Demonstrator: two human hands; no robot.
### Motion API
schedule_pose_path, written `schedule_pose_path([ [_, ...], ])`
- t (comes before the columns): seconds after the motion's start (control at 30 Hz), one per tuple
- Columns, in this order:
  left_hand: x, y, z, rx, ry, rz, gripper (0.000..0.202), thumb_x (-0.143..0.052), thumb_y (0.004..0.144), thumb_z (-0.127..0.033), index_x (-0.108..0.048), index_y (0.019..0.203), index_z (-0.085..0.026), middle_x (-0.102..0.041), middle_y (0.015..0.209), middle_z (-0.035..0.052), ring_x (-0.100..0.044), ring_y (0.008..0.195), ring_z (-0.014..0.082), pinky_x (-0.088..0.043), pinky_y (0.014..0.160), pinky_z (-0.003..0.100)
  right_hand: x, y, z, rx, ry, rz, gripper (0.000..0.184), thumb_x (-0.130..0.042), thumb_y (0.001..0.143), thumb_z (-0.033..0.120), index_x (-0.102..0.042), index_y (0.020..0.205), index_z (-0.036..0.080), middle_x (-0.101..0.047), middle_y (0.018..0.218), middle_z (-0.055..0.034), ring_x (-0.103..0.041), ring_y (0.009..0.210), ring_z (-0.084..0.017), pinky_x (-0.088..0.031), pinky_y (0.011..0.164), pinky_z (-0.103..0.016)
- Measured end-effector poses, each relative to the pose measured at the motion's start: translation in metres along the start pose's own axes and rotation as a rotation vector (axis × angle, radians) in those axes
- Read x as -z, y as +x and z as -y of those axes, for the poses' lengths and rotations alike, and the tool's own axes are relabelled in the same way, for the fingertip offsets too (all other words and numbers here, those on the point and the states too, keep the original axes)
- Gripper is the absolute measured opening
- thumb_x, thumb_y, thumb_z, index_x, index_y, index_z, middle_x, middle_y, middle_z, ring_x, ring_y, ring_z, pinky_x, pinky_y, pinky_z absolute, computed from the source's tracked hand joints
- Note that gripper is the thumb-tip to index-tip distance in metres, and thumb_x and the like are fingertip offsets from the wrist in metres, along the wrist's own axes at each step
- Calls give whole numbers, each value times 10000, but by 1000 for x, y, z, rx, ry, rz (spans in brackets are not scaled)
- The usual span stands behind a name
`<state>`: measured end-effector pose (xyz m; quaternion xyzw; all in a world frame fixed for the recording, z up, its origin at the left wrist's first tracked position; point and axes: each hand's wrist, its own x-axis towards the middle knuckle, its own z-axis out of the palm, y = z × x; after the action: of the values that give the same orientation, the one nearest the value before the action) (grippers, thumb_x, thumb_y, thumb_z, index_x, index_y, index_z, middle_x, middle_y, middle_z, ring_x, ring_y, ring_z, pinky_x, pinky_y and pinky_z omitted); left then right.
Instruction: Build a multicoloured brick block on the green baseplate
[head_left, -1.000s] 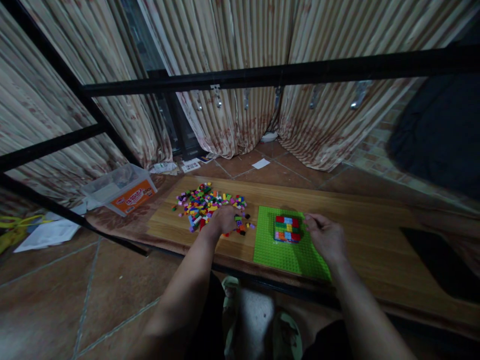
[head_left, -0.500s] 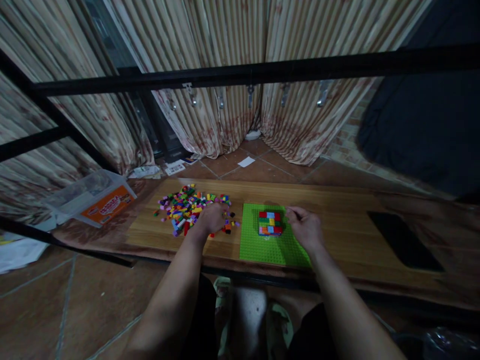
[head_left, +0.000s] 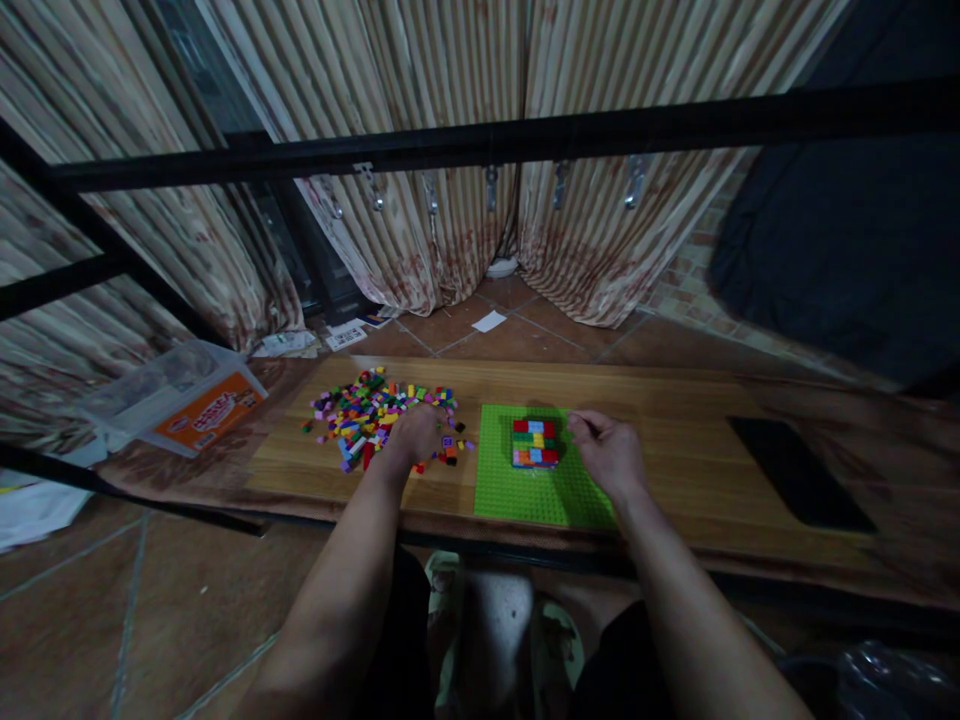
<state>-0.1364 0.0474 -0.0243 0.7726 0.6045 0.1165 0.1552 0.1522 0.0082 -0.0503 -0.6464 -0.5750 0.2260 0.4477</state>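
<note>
My left hand [head_left: 420,433] is over the right part of a heap of small coloured toy bricks [head_left: 367,410], its fingers curled down and closed. What they grip, if anything, is hidden behind the hand. On a green studded baseplate [head_left: 502,495] sits a low block built of toy bricks [head_left: 535,441], with red, light blue, green, yellow and orange pieces on top. Just right of that block is my right hand [head_left: 611,455], thumb and forefinger pinched together above the plate. Anything between those fingertips is too small to make out.
Everything lies on a long wooden board [head_left: 675,400]. A dark flat slab [head_left: 799,470] rests at its right. On the left stands a clear plastic box [head_left: 172,390] with an orange label. A black metal bar [head_left: 450,145] crosses in front of striped curtains [head_left: 420,60].
My left hand has drawn slightly left, uncovering a purple brick beside it. My right hand keeps its pinch near the built block. The whole view has shifted a little.
</note>
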Motion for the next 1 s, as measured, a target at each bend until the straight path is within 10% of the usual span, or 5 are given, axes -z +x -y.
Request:
schedule_pose_path([
  [0.2, 4, -1, -27, 26, -584, -64, 253, -558, 810, -243, -691, 991, -127, -722, 926, 72, -647, 829, 162, -516, 774, 282, -7, 0, 6, -62, 254, 23, 344, -603, 753, 460, -720, 892, 168, -728, 781, -74, -632, 627, -181, -485, 606, -303],
  [0.5, -13, 1, -77, 77, -1373, 185, 357, -773, 650, -287, -695, 953, -117, -650, 750, 20, -563, 643, 81, -453, 636, 207, -20, -18, 35, 52, 535, 240, 382, -724, 681, 383, -693, 1022, 214, -674, 836, -12, -600, 702, -133, -503, 669, -280],
  [0.8, -23, 1, -97, 101, -1425, 256, 350, -786, 648, -231, -670, 960, -126, -676, 810, 29, -616, 707, 110, -480, 702, 253, -11, -14, 21, 130, 409, 253, 314, -709, 716, 365, -696, 990, 212, -624, 834, -12, -581, 737, -136, -493, 696, -274],
  [1.0, -35, 14, -87, 146, -1125, 53, 181, -651, 768, -185, -664, 935, -118, -705, 832, 52, -623, 696, 113, -468, 659, 233, 8, -5, -2, -14, 362, 184, 344, -752, 624, 397, -701, 885, 179, -659, 733, -18, -594, 672, -152, -480, 669, -305],
])
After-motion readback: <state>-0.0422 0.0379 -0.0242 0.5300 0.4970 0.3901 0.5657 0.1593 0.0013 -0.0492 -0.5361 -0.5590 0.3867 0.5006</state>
